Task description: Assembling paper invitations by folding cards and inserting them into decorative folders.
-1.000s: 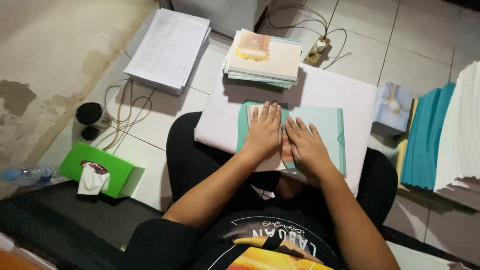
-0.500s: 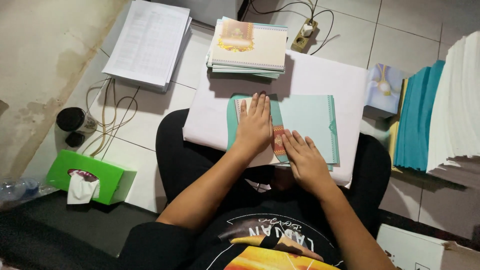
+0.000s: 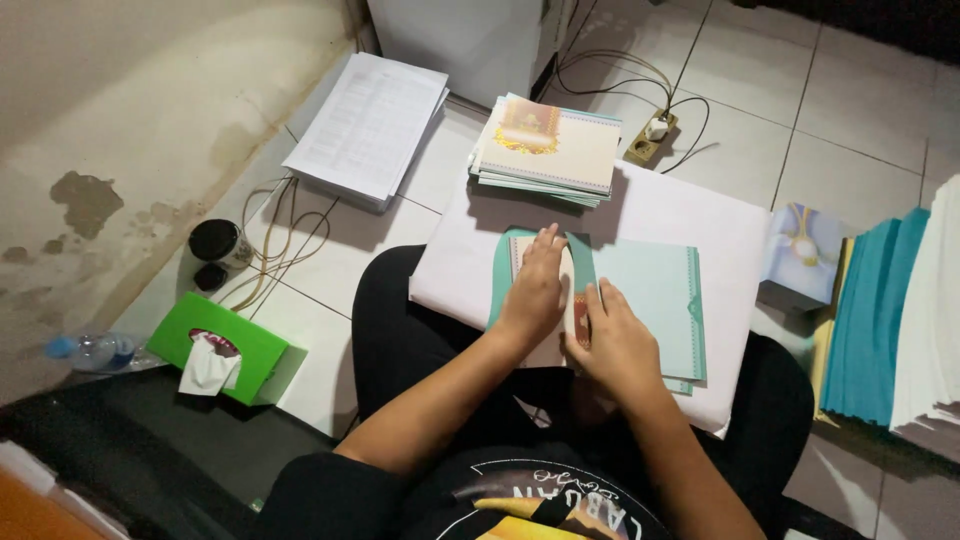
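Observation:
A teal card cover (image 3: 650, 295) lies open on a white board (image 3: 690, 215) across my lap. My left hand (image 3: 532, 290) lies flat on the cover's left part, fingers together pointing away from me. My right hand (image 3: 612, 338) presses beside it, fingertips at the edge of a teal flap that stands up between the two hands. A cream and red printed sheet shows under my hands. Neither hand grips anything; both lie palm down on the paper.
A stack of printed cards (image 3: 548, 148) rests at the board's far edge. White printed sheets (image 3: 370, 125) lie on the tiled floor at left. A green tissue box (image 3: 225, 350), a dark jar (image 3: 218, 242), cables, a power strip (image 3: 655, 135) and teal and white paper stacks (image 3: 880, 320) surround me.
The view has shifted so things sit lower in it. A teal flap has risen between my hands, and my right hand has slid down toward me.

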